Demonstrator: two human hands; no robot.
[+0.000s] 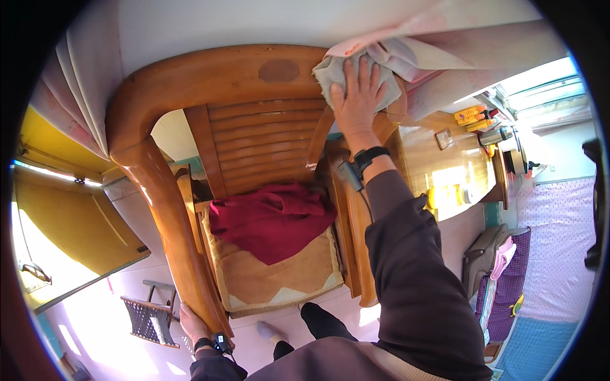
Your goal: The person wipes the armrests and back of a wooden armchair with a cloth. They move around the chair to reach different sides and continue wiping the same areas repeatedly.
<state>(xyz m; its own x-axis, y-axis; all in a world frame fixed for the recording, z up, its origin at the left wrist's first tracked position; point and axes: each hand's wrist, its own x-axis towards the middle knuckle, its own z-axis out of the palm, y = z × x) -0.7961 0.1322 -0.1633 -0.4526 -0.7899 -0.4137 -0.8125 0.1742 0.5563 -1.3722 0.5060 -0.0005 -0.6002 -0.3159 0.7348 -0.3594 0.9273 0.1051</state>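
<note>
A varnished wooden armchair (228,71) with a slatted back stands before me. My right hand (357,93) lies spread on a folded grey cloth (329,76), pressing it to the right end of the top rail. A pale pink curtain (405,57) bunches up just behind that cloth. Around the front end of the left armrest (167,228) rests my left hand (193,324), its fingers partly hidden. On the tan seat cushion (276,285) a dark red garment or cloth (271,219) lies crumpled against the backrest.
To the right is a glossy wooden table (424,147) with a steel thermos (495,136) and a yellow container (443,196). A folding stool (150,314) sits on the floor at left, below an open yellow door (71,214). Farther right is a bed (553,247).
</note>
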